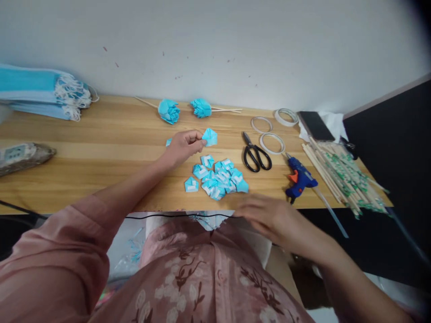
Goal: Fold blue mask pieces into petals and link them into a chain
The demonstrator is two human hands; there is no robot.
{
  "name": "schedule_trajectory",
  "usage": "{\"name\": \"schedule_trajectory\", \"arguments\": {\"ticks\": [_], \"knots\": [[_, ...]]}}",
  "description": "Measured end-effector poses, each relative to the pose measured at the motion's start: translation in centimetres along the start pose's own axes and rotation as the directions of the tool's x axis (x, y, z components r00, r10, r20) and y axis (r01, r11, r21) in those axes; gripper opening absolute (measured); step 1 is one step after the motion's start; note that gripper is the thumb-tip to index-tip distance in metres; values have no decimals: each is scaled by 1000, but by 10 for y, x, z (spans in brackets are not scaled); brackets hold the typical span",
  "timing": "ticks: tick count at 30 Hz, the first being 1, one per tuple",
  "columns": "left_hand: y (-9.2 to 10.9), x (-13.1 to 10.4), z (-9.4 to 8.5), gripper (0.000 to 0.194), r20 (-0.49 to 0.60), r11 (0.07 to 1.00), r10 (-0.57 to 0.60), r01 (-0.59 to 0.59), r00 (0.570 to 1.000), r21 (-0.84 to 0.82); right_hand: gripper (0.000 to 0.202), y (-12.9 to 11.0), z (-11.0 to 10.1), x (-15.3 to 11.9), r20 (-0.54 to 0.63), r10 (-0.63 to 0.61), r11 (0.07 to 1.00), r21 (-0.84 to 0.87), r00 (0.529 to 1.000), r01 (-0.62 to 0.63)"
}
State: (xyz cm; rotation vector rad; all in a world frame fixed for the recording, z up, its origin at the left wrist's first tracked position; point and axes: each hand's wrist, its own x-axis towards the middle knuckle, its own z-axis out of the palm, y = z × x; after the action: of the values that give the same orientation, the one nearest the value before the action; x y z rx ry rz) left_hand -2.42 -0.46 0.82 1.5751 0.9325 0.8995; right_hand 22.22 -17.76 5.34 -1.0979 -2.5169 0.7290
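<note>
Over the middle of the wooden table, my left hand [185, 146] pinches a folded blue petal-like piece [210, 136] between thumb and fingers. Part of another blue piece [169, 141] peeks out behind that hand. Below it lies a pile of similar folded blue pieces [220, 177], several with white strips on them. My right hand [266, 215] is at the table's front edge, just right of the pile, smeared by motion. Whether its fingers hold anything cannot be made out.
Two blue flowers [169, 111] on sticks lie at the back. Rightward are black-handled scissors [256, 154], tape rolls [286, 117], a blue glue gun [299, 178], a phone [316, 126] and a bundle of wooden sticks [350, 175]. Stacked blue face masks [30, 87] sit left; a black cable [168, 216] crosses the front.
</note>
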Motion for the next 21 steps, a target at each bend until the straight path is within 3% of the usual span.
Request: {"name": "schedule_trajectory", "arguments": {"ticks": [2, 5, 7, 9, 16, 19, 21], "knots": [[5, -2, 1, 21, 28, 999, 30, -31, 999, 26, 25, 12, -17, 16, -200, 22, 999, -30, 979, -28], [14, -5, 2, 20, 66, 993, 65, -71, 996, 92, 17, 32, -37, 51, -448, 160, 981, -24, 880, -190], [21, -6, 1, 19, 108, 985, 74, -89, 991, 146, 18, 42, -44, 76, -532, 202, 976, 36, 822, -217], [26, -8, -1, 18, 150, 977, 77, -104, 986, 187, 18, 48, -47, 98, -532, 211, 977, 78, 820, -200], [23, -12, -5, 19, 180, 957, 88, -133, 980, 257, 20, 46, -46, 128, -300, 240, 960, 212, 923, -180], [24, -13, -12, 21, 165, 960, 88, -128, 982, 248, 21, 50, -44, 135, -253, 269, 939, 282, 929, -196], [27, -15, -25, 25, 95, 957, 86, -108, 992, 268, 19, 57, -44, 138, -269, 310, 914, 350, 912, -207]]}}
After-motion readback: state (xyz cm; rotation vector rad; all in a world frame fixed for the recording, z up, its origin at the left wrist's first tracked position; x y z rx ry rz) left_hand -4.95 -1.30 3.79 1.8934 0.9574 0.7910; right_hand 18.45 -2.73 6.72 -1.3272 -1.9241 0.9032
